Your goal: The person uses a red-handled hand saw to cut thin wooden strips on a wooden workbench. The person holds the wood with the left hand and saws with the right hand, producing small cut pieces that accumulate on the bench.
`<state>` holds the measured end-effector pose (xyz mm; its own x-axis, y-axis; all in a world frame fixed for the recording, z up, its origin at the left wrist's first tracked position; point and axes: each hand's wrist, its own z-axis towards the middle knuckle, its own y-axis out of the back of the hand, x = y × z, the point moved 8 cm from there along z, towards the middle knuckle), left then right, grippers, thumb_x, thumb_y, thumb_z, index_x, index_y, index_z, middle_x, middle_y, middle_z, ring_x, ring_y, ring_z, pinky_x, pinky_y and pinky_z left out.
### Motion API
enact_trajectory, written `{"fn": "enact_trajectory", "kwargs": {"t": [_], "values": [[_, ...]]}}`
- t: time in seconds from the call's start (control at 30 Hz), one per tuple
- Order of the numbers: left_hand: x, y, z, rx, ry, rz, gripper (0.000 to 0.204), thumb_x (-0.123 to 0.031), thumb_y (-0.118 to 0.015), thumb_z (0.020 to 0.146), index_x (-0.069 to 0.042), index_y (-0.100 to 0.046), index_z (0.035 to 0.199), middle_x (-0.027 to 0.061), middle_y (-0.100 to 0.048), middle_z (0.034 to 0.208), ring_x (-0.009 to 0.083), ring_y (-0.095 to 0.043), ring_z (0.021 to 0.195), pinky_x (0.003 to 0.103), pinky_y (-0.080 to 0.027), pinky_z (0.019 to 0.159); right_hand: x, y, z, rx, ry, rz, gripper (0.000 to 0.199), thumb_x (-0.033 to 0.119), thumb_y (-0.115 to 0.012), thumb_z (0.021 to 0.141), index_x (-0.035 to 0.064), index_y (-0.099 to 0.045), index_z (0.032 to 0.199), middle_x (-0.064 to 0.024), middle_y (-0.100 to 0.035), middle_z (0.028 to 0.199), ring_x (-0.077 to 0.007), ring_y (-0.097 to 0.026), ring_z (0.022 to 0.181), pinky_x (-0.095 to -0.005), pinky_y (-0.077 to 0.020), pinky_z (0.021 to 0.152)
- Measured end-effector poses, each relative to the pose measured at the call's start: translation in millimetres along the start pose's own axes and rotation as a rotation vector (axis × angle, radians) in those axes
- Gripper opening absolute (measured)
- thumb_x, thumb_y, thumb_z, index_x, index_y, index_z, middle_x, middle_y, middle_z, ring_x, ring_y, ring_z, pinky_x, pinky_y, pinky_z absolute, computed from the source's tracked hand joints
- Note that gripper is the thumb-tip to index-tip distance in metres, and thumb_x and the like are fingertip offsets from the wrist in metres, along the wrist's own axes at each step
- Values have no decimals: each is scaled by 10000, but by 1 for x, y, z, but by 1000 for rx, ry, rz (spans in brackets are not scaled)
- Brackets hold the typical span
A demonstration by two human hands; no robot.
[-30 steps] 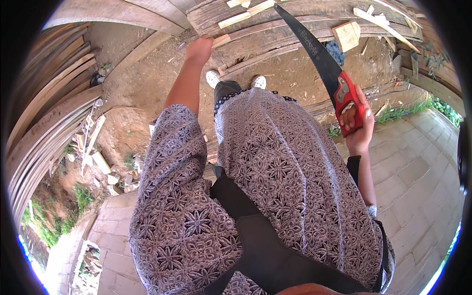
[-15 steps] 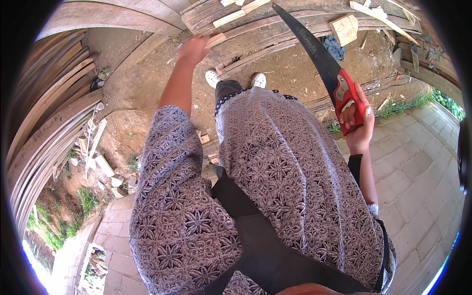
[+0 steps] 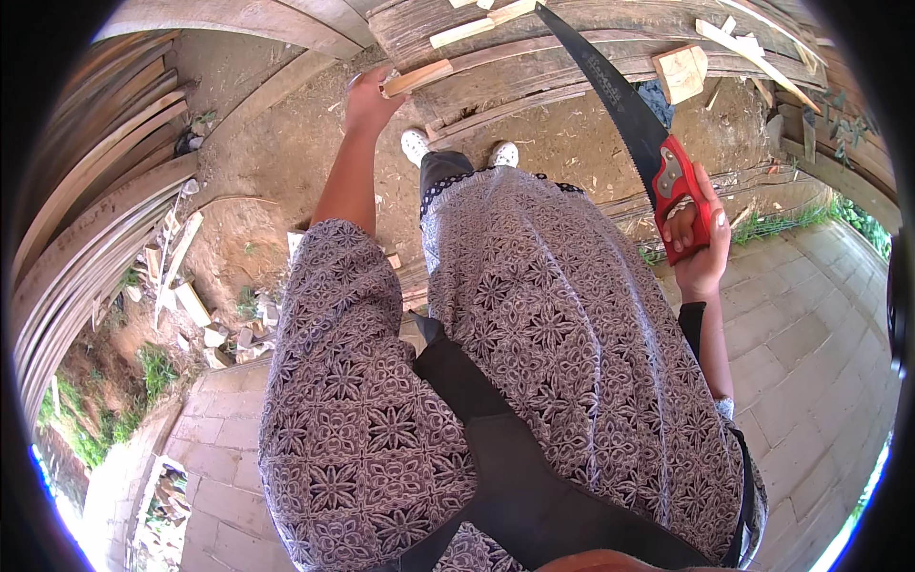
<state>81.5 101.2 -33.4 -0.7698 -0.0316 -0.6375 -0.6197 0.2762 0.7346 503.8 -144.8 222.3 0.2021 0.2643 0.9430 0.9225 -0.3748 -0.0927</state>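
Observation:
My right hand (image 3: 703,246) is wrapped round the red handle of a handsaw (image 3: 624,110), fingers through the grip opening. The dark, toothed blade points up and to the left, and its tip overlaps the planks at the far side. My left hand (image 3: 370,100) reaches out at the far left, its fingers closed on one end of a short wooden strip (image 3: 419,78). The strip's other end points right, toward the edge of a long weathered plank (image 3: 534,62). Part of the left grip is hidden behind the hand. Saw and strip are well apart.
A cut wood block (image 3: 681,72) and several pale offcuts (image 3: 462,33) lie on the far planks. Stacked boards (image 3: 95,191) rise at the left. My white shoes (image 3: 415,146) stand on bare dirt; paving (image 3: 801,334) spreads at the right.
The strip shows more of its length past my left hand, whose fingers have shifted on it. The saw stays in my right hand, and the whole view has shifted slightly.

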Motion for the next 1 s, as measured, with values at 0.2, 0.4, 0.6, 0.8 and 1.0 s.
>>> {"fn": "enact_trajectory", "kwargs": {"t": [0.2, 0.4, 0.6, 0.8, 1.0], "values": [[27, -13, -7, -85, 41, -302, 589, -125, -878, 744, -94, -659, 1290, 122, -691, 1223, 195, -733, 899, 305, -598, 773, 8, -5, 0, 8, 19, -43, 809, 524, -497, 998, -112, -372, 1482, 47, -357, 567, -64, -362, 497, -240, -373, 519], [26, -6, -18, -133, 20, -336, 469, -81, -847, 769, -63, -700, 1214, 118, -734, 1108, 194, -742, 920, 296, -600, 810, 8, -9, 3, 27, -6, -33, 815, 527, -508, 994, -113, -370, 1481, 47, -354, 566, -62, -353, 496, -241, -362, 515], [22, -1, -20, -150, -8, -267, 376, -78, -819, 761, -51, -739, 1127, 146, -733, 1049, 241, -752, 877, 319, -599, 795, 15, -12, 2, 37, 0, -47, 843, 547, -519, 987, -118, -363, 1480, 47, -349, 564, -63, -348, 495, -244, -364, 517], [-25, 5, -21, -106, -141, 192, 523, -165, -800, 798, -81, -605, 1276, 124, -644, 1240, 295, -666, 1117, 428, -536, 960, 12, -12, 3, 31, 12, -57, 846, 553, -515, 983, -119, -371, 1477, 48, -347, 563, -65, -352, 493, -246, -371, 513], [-61, -30, 3, 159, -209, 863, 535, -154, -688, 874, -46, -426, 1328, 168, -612, 1280, 344, -609, 1197, 463, -542, 931, 9, -19, 4, 57, 15, -37, 832, 544, -511, 982, -113, -379, 1476, 48, -353, 561, -65, -365, 492, -247, -378, 510]]}}
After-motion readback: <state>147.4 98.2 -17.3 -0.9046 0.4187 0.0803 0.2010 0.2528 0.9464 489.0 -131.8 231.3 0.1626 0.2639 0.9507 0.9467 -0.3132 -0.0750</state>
